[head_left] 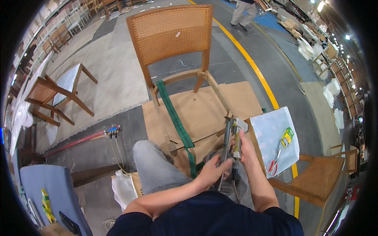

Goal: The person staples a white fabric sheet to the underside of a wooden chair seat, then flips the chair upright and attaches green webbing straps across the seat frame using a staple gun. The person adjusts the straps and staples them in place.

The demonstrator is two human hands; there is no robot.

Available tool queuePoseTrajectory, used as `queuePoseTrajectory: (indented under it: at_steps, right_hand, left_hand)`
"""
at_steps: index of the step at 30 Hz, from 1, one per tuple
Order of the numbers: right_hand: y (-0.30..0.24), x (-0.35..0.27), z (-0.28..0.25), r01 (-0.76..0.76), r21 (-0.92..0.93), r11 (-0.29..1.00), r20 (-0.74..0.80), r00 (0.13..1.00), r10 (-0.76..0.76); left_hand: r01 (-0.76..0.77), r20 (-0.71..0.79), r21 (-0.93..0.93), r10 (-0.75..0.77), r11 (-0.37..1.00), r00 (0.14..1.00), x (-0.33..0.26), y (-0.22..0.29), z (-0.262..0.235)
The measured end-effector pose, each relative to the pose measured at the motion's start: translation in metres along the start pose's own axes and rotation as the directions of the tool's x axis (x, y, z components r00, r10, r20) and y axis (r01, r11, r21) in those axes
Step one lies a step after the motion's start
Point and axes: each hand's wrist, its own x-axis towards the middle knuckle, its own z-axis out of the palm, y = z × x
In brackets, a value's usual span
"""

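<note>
My right hand (247,150) is wrapped round an air staple gun (236,146), held in front of my lap. At the gun's lower end, my left hand (212,172) has its fingers curled against the long magazine. Whether a small piece is also between those fingers is too blurred to tell. Just beyond stands a wooden chair frame with a cane back (171,37) and an open seat. Along the left side of that seat runs a green webbing strap (173,112), its near end hanging over the front rail toward my knee.
Cardboard (204,104) lies under the chair. At right, a white-covered panel (271,129) carries red-handled scissors (271,167) and a green-yellow box (287,137). A cane chair (317,177) stands beyond it. Air hoses (118,151) hang from a valve at left. A person (243,13) walks far off.
</note>
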Motion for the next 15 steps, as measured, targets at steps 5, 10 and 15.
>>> queuePoseTrajectory:
  at_steps: [5,10,15]
  right_hand:
    - [-0.01,-0.003,0.02,0.084,-0.075,0.994,0.035,0.996,-0.081]
    - [0.015,-0.027,0.035,0.151,-0.201,0.968,0.094,0.986,-0.134]
    - [0.021,-0.04,0.029,0.245,-0.311,0.918,0.144,0.967,-0.209]
  left_hand:
    - [-0.264,-0.129,0.35,0.326,0.899,0.937,0.006,-0.023,0.001]
    - [-0.343,-0.276,0.226,0.398,0.912,0.875,0.023,0.001,0.001]
    - [-0.387,-0.27,0.185,0.425,0.903,0.864,0.009,0.01,0.012]
